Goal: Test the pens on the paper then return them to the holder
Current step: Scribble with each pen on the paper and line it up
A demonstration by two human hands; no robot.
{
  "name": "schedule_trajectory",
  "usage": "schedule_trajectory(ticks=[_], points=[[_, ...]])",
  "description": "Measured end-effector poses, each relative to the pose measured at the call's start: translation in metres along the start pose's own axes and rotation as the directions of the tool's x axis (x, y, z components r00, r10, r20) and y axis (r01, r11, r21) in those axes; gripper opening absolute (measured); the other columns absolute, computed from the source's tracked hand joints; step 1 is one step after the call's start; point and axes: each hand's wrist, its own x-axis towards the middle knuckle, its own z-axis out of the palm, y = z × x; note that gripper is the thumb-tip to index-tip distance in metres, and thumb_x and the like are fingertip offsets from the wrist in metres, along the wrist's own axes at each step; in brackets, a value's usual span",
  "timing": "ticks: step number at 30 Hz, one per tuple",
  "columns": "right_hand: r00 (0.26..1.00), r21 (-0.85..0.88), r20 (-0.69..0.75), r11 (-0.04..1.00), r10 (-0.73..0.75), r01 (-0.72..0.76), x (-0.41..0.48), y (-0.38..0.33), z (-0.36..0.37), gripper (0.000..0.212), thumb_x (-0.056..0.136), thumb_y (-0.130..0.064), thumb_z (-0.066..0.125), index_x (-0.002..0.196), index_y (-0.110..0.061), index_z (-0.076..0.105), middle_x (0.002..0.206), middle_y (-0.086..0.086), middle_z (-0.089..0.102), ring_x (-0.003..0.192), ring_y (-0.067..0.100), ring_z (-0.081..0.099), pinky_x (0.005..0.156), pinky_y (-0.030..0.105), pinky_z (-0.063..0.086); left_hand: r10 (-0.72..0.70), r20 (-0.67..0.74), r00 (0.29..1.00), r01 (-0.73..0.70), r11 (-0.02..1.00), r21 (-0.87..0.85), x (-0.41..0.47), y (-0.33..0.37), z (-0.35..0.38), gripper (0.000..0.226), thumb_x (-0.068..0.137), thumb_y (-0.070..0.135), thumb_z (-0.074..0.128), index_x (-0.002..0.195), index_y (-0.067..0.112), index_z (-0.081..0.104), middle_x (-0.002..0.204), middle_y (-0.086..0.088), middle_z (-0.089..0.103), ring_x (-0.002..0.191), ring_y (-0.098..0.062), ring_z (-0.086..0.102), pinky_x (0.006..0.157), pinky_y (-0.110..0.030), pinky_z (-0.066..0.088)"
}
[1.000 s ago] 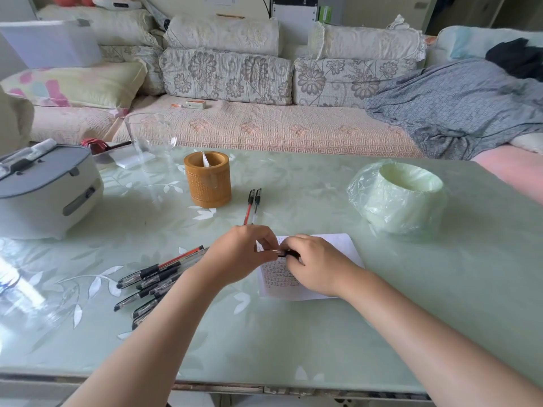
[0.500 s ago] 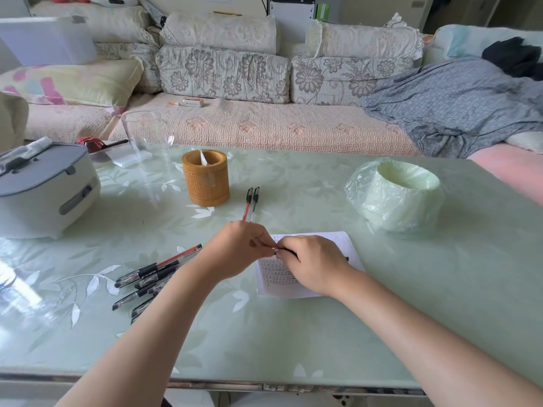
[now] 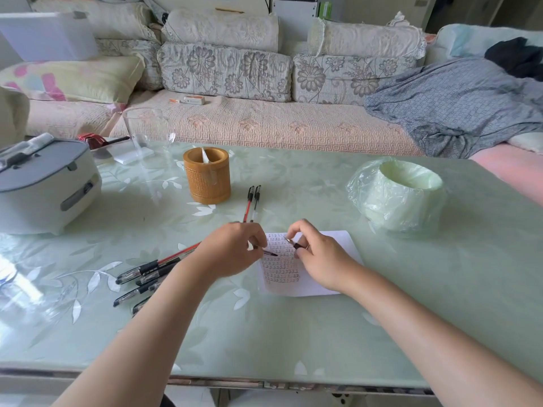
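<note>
My left hand (image 3: 232,248) and my right hand (image 3: 320,259) hover over the white paper (image 3: 338,242), which carries rows of written marks. In my right hand is a pen (image 3: 295,245), pinched with its bare tip pointing up and left. A dark pen cap (image 3: 271,254) sticks out of my left fingers. The two pieces are a small gap apart. Beyond the hands, two pens (image 3: 252,201) lie side by side. The round wooden holder (image 3: 207,183) stands behind them with one pale item inside. Several capped pens (image 3: 147,271) lie in a heap at the left.
A grey-lidded white appliance (image 3: 44,183) sits at the table's left. A clear glass (image 3: 147,136) stands behind the holder. A pale green roll in plastic wrap (image 3: 396,195) rests at the right. A sofa runs along the far side of the glass table (image 3: 264,333).
My hands were together on one pen and have now drawn apart: the cap stays in my left hand, the pen with its tip bared in my right.
</note>
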Motion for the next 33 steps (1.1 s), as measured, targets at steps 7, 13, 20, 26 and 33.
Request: schedule_trajectory(ticks=[7,13,20,26,33], points=[[0.987,0.536,0.116,0.830,0.107,-0.153,-0.003,-0.003,0.002,0.052,0.089,0.018,0.029,0.115,-0.011,0.063,0.086,0.008,0.063,0.069,0.022,0.056,0.059,0.027,0.044,0.039,0.127,0.991,-0.046,0.998,0.046,0.002,-0.005,0.008,0.027,0.081,0.027,0.073,0.106,0.032,0.066,0.107,0.015,0.055,0.107,-0.006,0.045,0.093,-0.021,0.037],[0.991,0.519,0.129,0.851,0.023,-0.088,-0.008,-0.007,0.008,0.011,0.100,-0.014,0.052,0.095,-0.016,0.062,0.065,0.003,0.051,0.054,0.014,0.048,0.050,0.023,0.037,0.036,0.190,0.981,-0.040,0.999,0.018,0.004,-0.010,0.011,0.040,0.079,0.032,0.075,0.118,0.036,0.064,0.128,0.018,0.054,0.119,-0.006,0.048,0.104,-0.026,0.037],[0.984,0.518,0.174,0.845,0.047,-0.132,-0.014,-0.011,0.021,0.021,0.087,0.009,0.049,0.086,-0.009,0.061,0.066,0.010,0.064,0.048,0.023,0.057,0.044,0.019,0.040,0.045,0.205,0.978,-0.044,0.999,-0.009,0.008,-0.016,0.014,0.053,0.070,0.041,0.083,0.118,0.034,0.062,0.128,0.016,0.054,0.122,-0.007,0.046,0.106,-0.031,0.038],[0.990,0.411,0.134,0.911,-0.033,-0.026,-0.014,-0.008,0.030,0.022,0.079,0.006,0.064,0.068,-0.012,0.056,0.052,-0.004,0.054,0.044,0.011,0.046,0.044,0.020,0.034,0.051,0.196,0.979,-0.049,0.999,-0.012,0.011,-0.019,0.017,0.053,0.066,0.045,0.083,0.114,0.038,0.062,0.124,0.017,0.052,0.119,-0.006,0.045,0.104,-0.033,0.040],[0.989,0.375,0.124,0.927,-0.077,0.025,-0.015,-0.005,0.032,0.019,0.074,0.002,0.064,0.066,-0.007,0.049,0.055,-0.004,0.047,0.051,0.012,0.039,0.047,0.024,0.030,0.076,0.167,0.983,-0.078,0.997,0.000,0.011,-0.014,0.019,0.057,0.064,0.048,0.083,0.115,0.035,0.064,0.122,0.012,0.051,0.119,-0.010,0.043,0.102,-0.037,0.041]])
